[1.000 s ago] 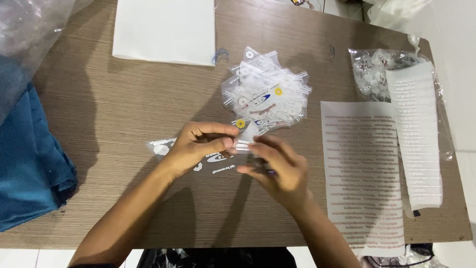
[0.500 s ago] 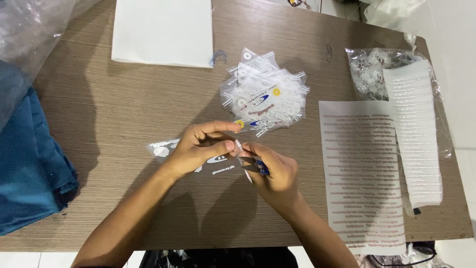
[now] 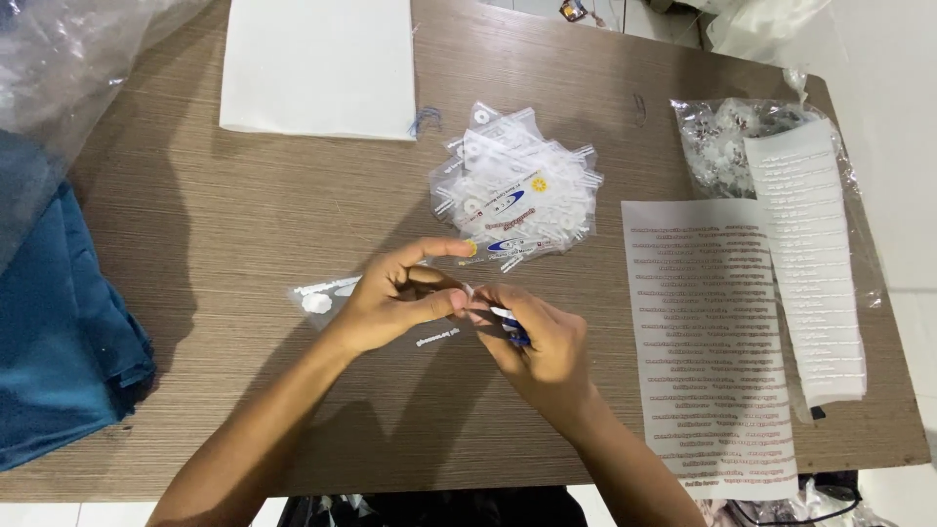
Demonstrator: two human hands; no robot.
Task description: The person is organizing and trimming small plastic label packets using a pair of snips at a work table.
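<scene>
Both hands (image 3: 468, 312) fingertip to fingertip over table (image 3: 244, 224)

On the table (image 3: 244, 224): pile of small packets (image 3: 517, 190) behind both hands, printed sheet (image 3: 708, 332) right, bag of parts (image 3: 727, 141) far right, paper pad (image 3: 317, 63) behind left.

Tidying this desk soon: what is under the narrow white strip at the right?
The strip overlaps a clear bag of small white parts and a printed sheet; anything beneath its middle is hidden.

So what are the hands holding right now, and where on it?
Both hands pinch a small clear packet between the fingertips, at its ends; the exact grip is hidden.
</scene>
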